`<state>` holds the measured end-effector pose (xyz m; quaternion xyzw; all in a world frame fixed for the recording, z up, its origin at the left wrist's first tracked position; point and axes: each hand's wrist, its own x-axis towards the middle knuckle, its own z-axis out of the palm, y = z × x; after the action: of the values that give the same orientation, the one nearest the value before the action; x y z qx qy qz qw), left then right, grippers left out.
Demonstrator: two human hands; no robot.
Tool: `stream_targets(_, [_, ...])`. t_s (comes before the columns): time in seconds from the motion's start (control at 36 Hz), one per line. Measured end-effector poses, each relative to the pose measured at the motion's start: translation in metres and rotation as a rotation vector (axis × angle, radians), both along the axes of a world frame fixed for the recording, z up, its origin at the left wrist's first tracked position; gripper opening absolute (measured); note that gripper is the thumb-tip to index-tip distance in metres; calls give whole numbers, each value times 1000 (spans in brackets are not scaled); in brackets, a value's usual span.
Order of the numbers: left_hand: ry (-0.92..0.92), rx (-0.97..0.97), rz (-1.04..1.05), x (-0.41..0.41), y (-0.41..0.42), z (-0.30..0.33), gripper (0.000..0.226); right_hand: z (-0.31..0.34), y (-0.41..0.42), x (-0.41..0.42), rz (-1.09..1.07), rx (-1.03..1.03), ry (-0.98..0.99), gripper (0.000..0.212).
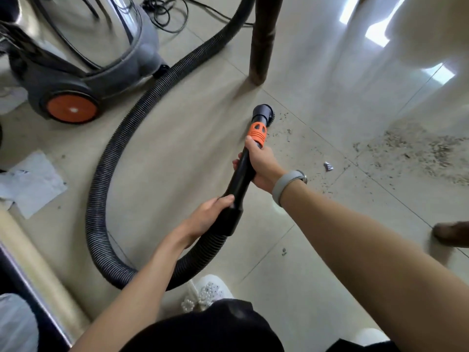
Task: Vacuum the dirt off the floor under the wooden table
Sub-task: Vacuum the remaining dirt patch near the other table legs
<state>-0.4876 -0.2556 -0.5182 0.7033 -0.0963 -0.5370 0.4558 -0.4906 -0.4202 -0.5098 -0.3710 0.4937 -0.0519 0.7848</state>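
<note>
The vacuuming is under way but, by my reading, only at its edge: the round brush nozzle (pixel 264 113) sits on the tiled floor (pixel 193 138) just below the wooden table leg (pixel 262 39), at the near rim of a thin scatter of dark crumbs (pixel 284 123). Both hands are clamped on the black wand (pixel 241 174). The right hand (pixel 261 166), wearing a grey wristband (pixel 285 185), wraps the wand just behind the orange collar (pixel 257 133), fingers curled round it; the left hand (pixel 213 212) grips lower, at the cuff where the ribbed hose (pixel 106 174) joins. That hose loops away towards 7 o'clock from the cuff, then climbs past the grey canister vacuum (pixel 83 54) with its orange wheel (pixel 72 109), which stands at 10 o'clock from the nozzle. The bulk of the dirt is untouched: a broad pale heap of debris (pixel 416 151) lies well apart at 3 to 4 o'clock from the nozzle, with a small crumpled silver scrap (pixel 328 166) between. The next move likely calls for sweeping the nozzle rightward across the crumbs towards that heap, keeping the brush flat on the tile; the scrap may clog or need picking up by hand. Crumpled papers (pixel 33 181) lie at 8 o'clock, off the working path.
</note>
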Motion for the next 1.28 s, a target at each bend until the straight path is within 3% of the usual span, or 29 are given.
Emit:
stream_targets(0.11, [57,-29,47,5,8,4,41,-7,17,0,3,3,-31,26])
stream_targets(0.22, [-128,47,-48,5,11,2,66,-10,24,-6,4,39,-51,27])
stream_targets(0.39, [-243,77,-87,-10,-1,-1,53,-11,15,-18,-1,57,-44,31])
stream_targets(0.53, [-259,89,-149,-11,-5,-4,29,-15,0,-19,-19,55,-36,27])
stream_targets(0.94, [-310,165,-102,2,4,-15,45,-25,22,-12,93,138,-19,13])
stream_targets(1.11, [-301,213,-218,14,34,-13,45,-27,43,-25,141,216,-37,8])
stream_targets(1.28, [-192,189,-333,20,56,-5,65,-32,64,-53,49,338,-79,7])
